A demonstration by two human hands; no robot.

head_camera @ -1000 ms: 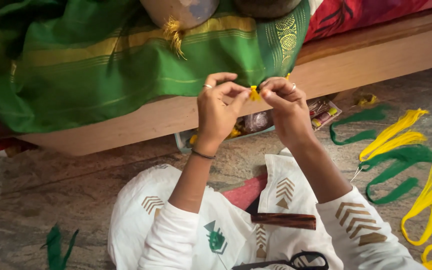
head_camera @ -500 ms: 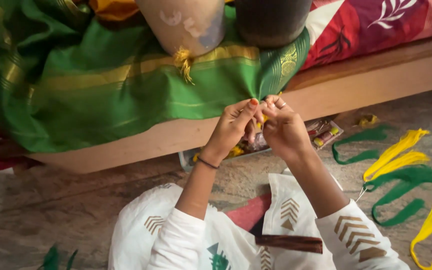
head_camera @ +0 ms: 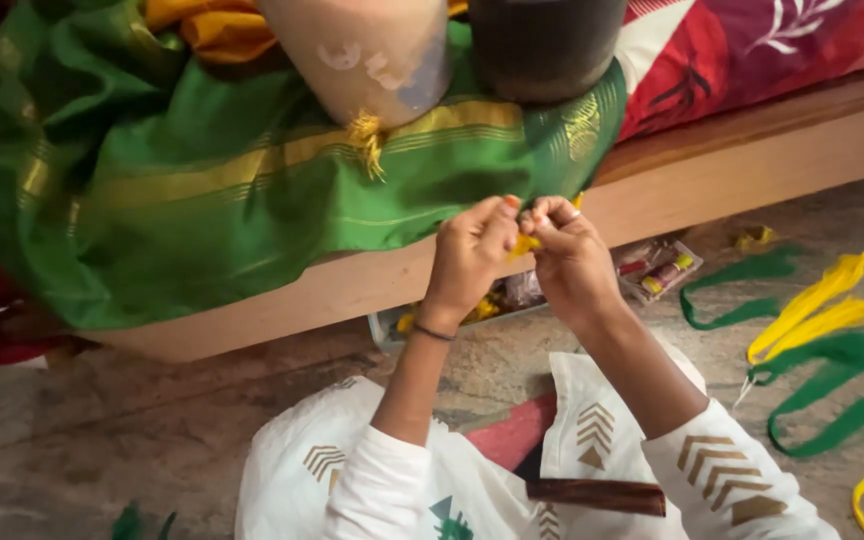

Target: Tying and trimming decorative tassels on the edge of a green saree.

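Note:
My left hand (head_camera: 470, 252) and my right hand (head_camera: 569, 255) are raised together in front of the bed edge, fingertips pinched on a small yellow tassel (head_camera: 524, 243) at the hem of a green sari with a gold border (head_camera: 252, 180). The sari is draped over the wooden bed frame (head_camera: 752, 165). A finished yellow tassel (head_camera: 367, 138) hangs from the border further left. A thin dark bangle circles my left wrist.
Yellow thread bundles (head_camera: 817, 300) and green thread bundles (head_camera: 832, 385) lie on the stone floor at right. A clear tray of small items (head_camera: 652, 272) sits under the bed edge. A dark wooden stick (head_camera: 597, 497) rests on my white-clad lap. Two round pots stand on the bed.
My hands have come closer together and dropped slightly, closing tightly on the yellow tassel. The view has tilted so the bed and the pots fill more of the frame.

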